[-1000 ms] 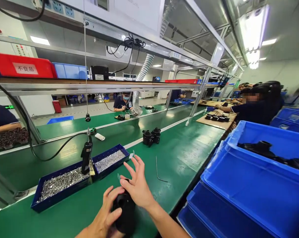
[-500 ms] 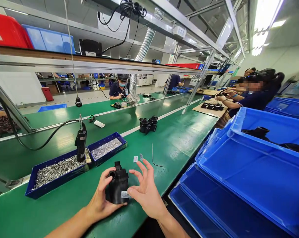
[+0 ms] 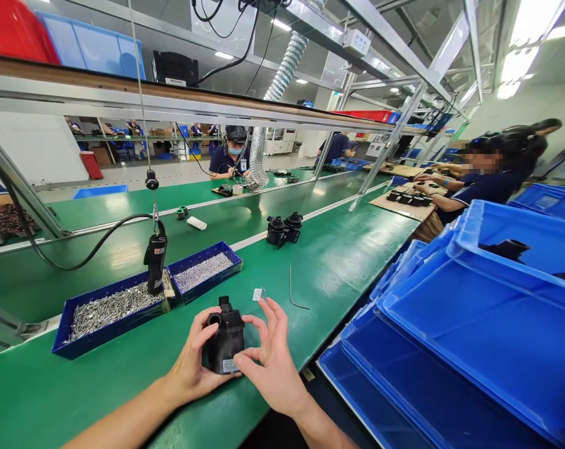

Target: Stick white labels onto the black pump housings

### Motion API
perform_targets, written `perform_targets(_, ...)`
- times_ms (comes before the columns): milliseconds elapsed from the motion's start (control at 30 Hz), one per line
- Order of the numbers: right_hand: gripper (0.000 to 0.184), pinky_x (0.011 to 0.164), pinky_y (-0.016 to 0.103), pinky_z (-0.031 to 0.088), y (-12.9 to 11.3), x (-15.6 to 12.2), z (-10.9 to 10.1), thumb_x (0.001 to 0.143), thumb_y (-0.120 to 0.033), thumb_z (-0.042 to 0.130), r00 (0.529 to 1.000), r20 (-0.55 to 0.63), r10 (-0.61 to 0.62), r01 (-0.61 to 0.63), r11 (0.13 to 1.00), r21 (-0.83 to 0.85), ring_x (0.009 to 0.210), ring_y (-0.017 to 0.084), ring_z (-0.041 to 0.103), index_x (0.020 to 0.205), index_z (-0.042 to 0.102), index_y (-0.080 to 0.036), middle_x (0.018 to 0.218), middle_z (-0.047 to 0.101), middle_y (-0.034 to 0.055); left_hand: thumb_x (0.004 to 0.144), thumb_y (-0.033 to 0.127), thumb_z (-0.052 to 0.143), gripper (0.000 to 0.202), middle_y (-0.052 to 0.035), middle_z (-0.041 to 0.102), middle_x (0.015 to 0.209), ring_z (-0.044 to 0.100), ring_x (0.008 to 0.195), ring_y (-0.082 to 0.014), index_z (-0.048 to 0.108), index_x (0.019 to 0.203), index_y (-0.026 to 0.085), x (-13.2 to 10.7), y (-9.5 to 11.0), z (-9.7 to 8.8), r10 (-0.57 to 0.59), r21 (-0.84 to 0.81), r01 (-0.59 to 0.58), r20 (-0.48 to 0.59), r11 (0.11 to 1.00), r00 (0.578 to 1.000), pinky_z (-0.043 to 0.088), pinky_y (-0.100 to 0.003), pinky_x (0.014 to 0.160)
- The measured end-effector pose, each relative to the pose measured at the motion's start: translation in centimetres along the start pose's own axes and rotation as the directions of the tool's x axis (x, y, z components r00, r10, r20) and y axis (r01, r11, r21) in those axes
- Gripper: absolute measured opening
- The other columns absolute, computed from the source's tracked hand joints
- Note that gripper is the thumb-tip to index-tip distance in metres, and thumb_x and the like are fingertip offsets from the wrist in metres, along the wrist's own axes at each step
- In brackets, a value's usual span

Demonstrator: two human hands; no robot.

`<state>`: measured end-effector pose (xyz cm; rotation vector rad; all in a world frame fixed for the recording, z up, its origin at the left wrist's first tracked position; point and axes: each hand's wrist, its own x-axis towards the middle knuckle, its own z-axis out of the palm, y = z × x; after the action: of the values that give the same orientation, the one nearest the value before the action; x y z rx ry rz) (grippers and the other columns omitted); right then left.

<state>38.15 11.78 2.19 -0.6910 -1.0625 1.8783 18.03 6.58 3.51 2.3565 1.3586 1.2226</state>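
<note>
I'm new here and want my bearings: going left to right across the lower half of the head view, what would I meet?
Longer screw tray, held black part, bent metal rod, stacked blue bins.

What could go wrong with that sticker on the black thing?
The sticker could end up crooked or wrinkled, as the thumb of the right hand is right at its edge. The little label at that hand's raised fingertips might drop off or stick somewhere else. And the black part could slip or turn, since the left hand seems to do most of the holding.
</note>
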Motion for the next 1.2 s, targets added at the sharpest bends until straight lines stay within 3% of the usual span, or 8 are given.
perform_targets(267,0.095,0.08,0.034,0.069,-0.39,0.37,0.08,0.079,-0.007,0.07,1.0,-0.017,0.013,-0.013,1.0,-0.007,0.142,0.024,0.042,0.151,0.025,-0.05,0.17,0.009,-0.0008,0.075,0.018,0.095,0.108,-0.0293,0.037,0.155,0.042,0.147,-0.0402,0.03,0.161,0.019,-0.24,-0.25,-0.06,-0.016,-0.01,0.016,0.021,1.0,1.0,0.046,-0.064,0.112)
perform_targets(467,0.098,0.073,0.03,0.066,-0.79,0.22,0.02,0.074,-0.012,0.076,0.998,-0.009,0.06,-0.059,0.993,0.099,0.144,0.028,0.041,0.15,0.025,-0.046,0.167,0.013,0.0039,0.076,0.021,0.096,0.107,-0.0298,0.037,0.154,0.041,0.147,-0.0403,0.031,0.161,0.018,-0.45,-0.3,-0.2,-0.015,0.005,0.015,0.034,1.0,0.999,0.046,-0.065,0.112)
perform_targets(600,0.098,0.08,0.035,0.07,-0.75,-0.16,0.15,0.078,-0.006,0.071,0.999,-0.003,0.036,-0.036,0.999,-0.001,0.147,0.025,0.038,0.15,0.025,-0.053,0.17,0.008,-0.0026,0.078,0.019,0.094,0.103,-0.0293,0.038,0.154,0.042,0.147,-0.0386,0.031,0.16,0.018,-0.23,-0.06,-0.27,-0.008,0.005,0.008,0.026,1.0,1.0,0.047,-0.062,0.112)
perform_targets(900,0.098,0.08,0.04,0.071,-0.16,-0.05,0.23,0.079,-0.005,0.07,0.999,-0.035,-0.003,0.001,0.999,-0.048,0.145,0.028,0.041,0.153,0.023,-0.047,0.17,0.009,0.0028,0.076,0.019,0.095,0.106,-0.0288,0.038,0.154,0.042,0.147,-0.0401,0.032,0.161,0.019,-0.15,0.02,-0.29,-0.016,0.003,0.016,0.032,1.0,0.999,0.048,-0.064,0.112)
perform_targets(1200,0.095,0.08,0.041,0.072,-0.41,0.19,0.26,0.079,-0.006,0.07,0.999,-0.041,0.006,-0.008,0.999,-0.052,0.146,0.027,0.041,0.151,0.024,-0.048,0.17,0.009,0.0011,0.074,0.019,0.096,0.107,-0.0293,0.037,0.155,0.043,0.147,-0.04,0.033,0.16,0.017,-0.09,0.07,-0.34,-0.014,0.014,0.014,0.029,1.0,0.999,0.048,-0.062,0.112)
